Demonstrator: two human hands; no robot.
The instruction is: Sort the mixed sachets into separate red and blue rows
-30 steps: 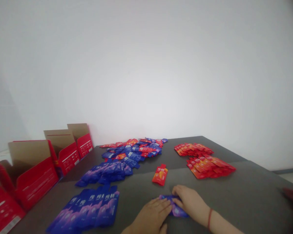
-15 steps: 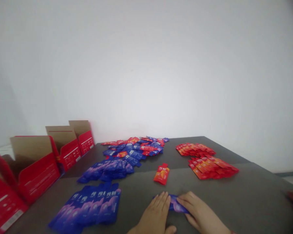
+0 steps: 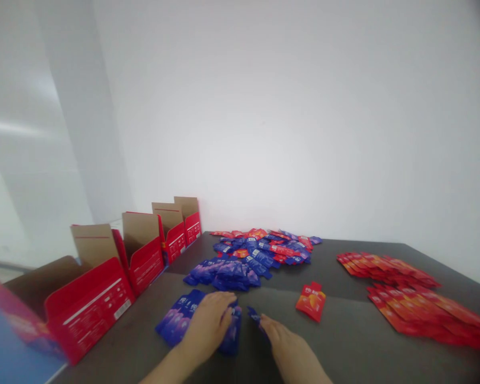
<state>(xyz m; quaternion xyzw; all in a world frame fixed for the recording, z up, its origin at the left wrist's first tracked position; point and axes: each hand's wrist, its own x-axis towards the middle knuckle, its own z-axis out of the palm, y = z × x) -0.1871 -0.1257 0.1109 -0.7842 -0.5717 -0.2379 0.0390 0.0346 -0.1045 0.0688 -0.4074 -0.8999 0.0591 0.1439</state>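
Note:
My left hand [image 3: 210,325] lies over a fanned row of blue sachets [image 3: 178,320] with white lettering and purple print, its fingers stretched out across the right part of the row. Just to the right, my right hand [image 3: 288,349] holds a single blue sachet [image 3: 253,313], tilted up and mostly hidden behind the fingers. A gap of dark tabletop separates that sachet from the row. One red-orange sachet [image 3: 312,302] lies alone beyond my right hand.
Open red cardboard boxes [image 3: 92,309] line the table's left edge. Behind the row are a second blue stack [image 3: 226,273] and a mixed heap of red and blue sachets [image 3: 264,248]. Two fanned red stacks [image 3: 424,314] lie at right on the dark table [image 3: 344,352].
The view has turned left. Both hands have moved left from the blue sachet on the table; my left hand now covers part of the blue row, and my right hand carries the sachet beside it.

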